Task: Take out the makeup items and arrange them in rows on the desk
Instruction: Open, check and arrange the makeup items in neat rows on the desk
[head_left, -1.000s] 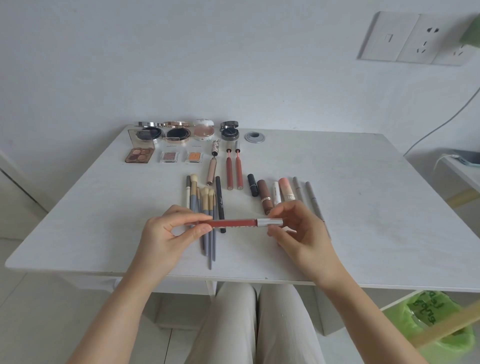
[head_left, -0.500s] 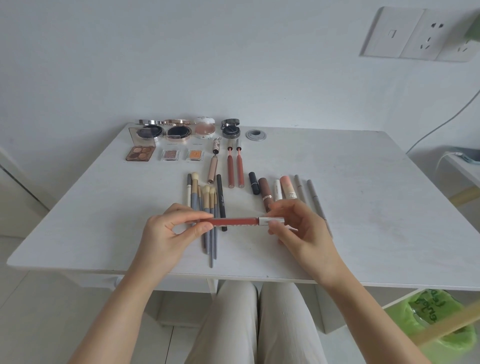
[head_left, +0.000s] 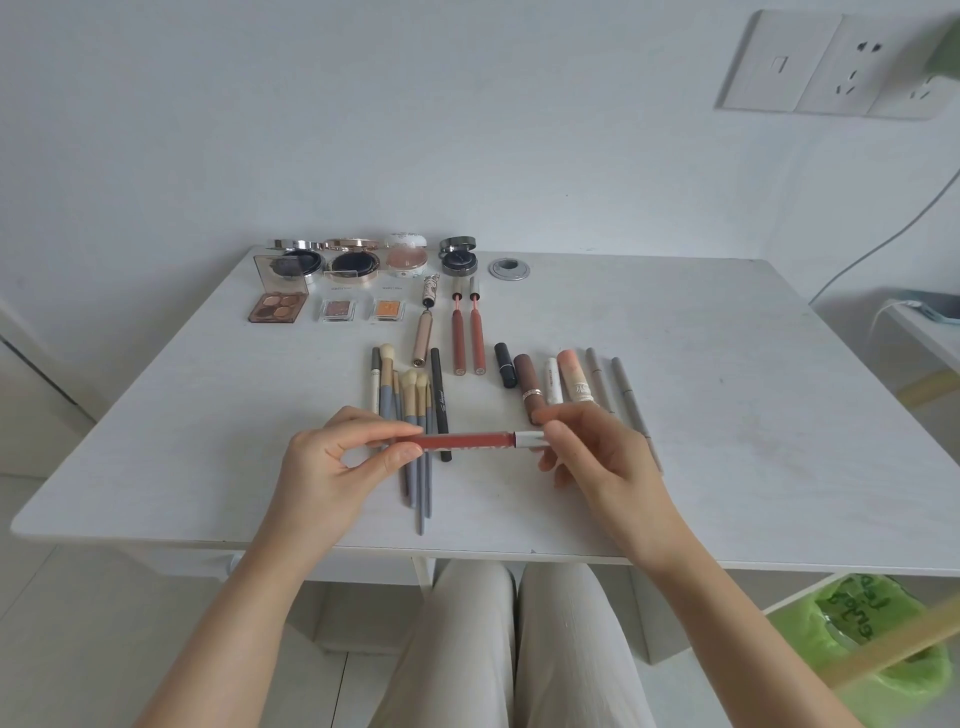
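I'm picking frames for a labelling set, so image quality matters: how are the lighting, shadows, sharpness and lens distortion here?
Head view: soft, even daylight, only faint shadows under the left hand and right hand; no strong glare on the white desk. The red lip gloss tube is sharp. Wide-angle bending tilts the wall sockets; the green bag at the corner looks soft.

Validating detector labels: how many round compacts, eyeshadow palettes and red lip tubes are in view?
Round compacts: 4
Eyeshadow palettes: 3
Red lip tubes: 3, including the held tube
Total: 10
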